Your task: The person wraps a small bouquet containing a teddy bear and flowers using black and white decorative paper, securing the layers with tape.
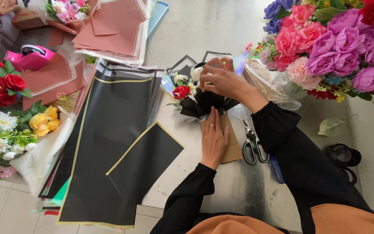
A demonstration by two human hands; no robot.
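A small bouquet (186,92) lies on the table, with a red rose and small white flowers wrapped in black paper. My left hand (214,138) rests flat on its brown paper base (232,143), fingers together, a ring on one finger. My right hand (222,79) is curled over the top of the black wrap (206,104), pinching its folds near the flowers. Both sleeves are black.
Black sheets with gold edges (109,143) hang over the table's left side. Black-handled scissors (253,145) lie right of my left hand. A big pink and purple bouquet (325,47) stands at right. Pink paper (113,26), a pink tape dispenser (30,57) and flower bunches (5,112) lie left.
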